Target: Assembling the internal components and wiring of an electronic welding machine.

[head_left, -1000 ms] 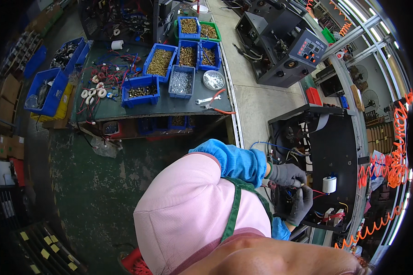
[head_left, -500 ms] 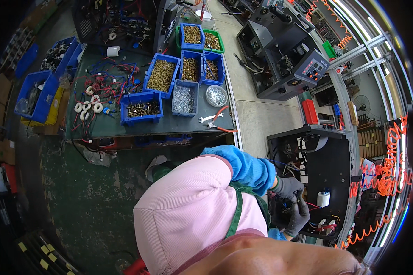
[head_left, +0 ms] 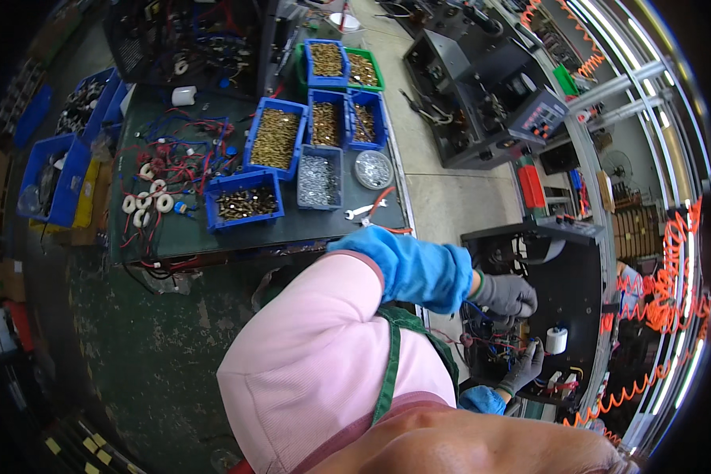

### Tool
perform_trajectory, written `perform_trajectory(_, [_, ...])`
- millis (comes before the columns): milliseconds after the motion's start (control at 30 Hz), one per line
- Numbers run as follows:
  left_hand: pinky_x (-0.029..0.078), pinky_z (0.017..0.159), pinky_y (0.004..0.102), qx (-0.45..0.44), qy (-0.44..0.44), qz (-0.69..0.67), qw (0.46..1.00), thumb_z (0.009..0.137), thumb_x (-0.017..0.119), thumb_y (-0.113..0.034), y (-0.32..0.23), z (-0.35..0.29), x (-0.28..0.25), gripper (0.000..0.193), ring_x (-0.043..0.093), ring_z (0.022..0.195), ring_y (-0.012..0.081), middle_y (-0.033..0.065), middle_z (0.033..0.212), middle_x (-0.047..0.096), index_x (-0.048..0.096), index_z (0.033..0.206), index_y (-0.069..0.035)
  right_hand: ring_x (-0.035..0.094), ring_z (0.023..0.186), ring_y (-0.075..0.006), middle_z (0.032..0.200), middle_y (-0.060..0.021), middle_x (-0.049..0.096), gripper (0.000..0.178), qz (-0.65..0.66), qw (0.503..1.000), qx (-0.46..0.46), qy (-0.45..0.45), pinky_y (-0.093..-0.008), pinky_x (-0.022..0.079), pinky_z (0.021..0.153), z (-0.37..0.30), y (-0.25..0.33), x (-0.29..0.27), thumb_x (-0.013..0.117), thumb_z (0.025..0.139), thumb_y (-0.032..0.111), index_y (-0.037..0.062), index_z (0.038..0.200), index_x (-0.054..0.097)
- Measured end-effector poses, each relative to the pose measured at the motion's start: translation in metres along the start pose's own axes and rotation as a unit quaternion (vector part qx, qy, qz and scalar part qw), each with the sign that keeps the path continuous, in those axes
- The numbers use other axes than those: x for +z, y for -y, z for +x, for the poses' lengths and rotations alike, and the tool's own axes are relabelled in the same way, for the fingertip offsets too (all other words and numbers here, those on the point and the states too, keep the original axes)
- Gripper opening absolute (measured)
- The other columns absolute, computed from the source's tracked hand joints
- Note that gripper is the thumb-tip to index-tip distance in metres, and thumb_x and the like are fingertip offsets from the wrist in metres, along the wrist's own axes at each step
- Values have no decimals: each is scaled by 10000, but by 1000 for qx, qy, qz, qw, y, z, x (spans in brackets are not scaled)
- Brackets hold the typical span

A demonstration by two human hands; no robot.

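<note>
The left hand (head_left: 512,295), fingers curled, and right hand (head_left: 524,367) are apart at the right, over the open black housing (head_left: 573,288); their grip cannot be told. Tangled wires (head_left: 498,344) just beside both could snag glove fingers and pull loose.

Parts bins (head_left: 245,223) stand on the workbench (head_left: 312,226), right of wire harnesses (head_left: 186,146). Further right lies a machine chassis (head_left: 573,276).

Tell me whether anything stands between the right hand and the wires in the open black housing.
Nothing visible does: the right hand is right beside the wires in the black housing. The left hand sits higher in the picture, not between them.
</note>
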State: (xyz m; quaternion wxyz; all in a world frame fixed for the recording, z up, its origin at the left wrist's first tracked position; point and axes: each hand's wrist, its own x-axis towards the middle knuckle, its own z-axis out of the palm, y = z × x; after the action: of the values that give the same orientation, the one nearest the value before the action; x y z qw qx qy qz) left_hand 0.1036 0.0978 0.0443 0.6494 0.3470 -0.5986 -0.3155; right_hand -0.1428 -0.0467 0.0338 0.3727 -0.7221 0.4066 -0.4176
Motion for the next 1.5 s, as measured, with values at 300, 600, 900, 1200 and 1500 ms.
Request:
perform_trajectory(300, [470,441,180,104,-266,-24,958,903,579,-210,-208,-173,-218,271,654,616,114,85,945,676,578,1135,-72,566,855,-190,1022,-92,615,351,-147,987,-56,-43,-338,493,661,62,-14,6,552,922,263,16,1171,583])
perform_trajectory(600, [459,553,206,163,-735,122,647,907,577,-162,-227,-391,-397,289,614,668,80,44,996,670,578,1182,-71,615,740,-193,947,-101,642,308,17,980,60,-189,-285,517,621,102,15,18,549,909,189,46,1179,594])
perform_trajectory(900, [491,845,442,69,-765,514,382,811,568,-215,-209,-406,-527,306,594,985,349,182,1070,611,649,1086,-108,645,815,-226,1017,-87,656,307,-5,994,-1,-108,-317,543,706,188,83,67,530,913,245,81,1160,610])
perform_trajectory(1200, [489,846,464,-74,-758,544,353,802,573,-230,-218,-405,-531,255,579,977,386,172,1105,591,665,1035,-180,637,788,-227,992,-73,660,297,-69,982,-104,144,-323,532,696,243,146,152,546,897,276,102,1123,627])
perform_trajectory(1500, [457,891,363,27,-641,531,553,804,641,-269,-287,-399,-451,352,608,1006,275,159,1048,650,646,1068,-36,628,760,-229,967,-59,665,289,-114,951,-87,272,-330,521,685,212,81,75,562,881,308,122,1086,644])
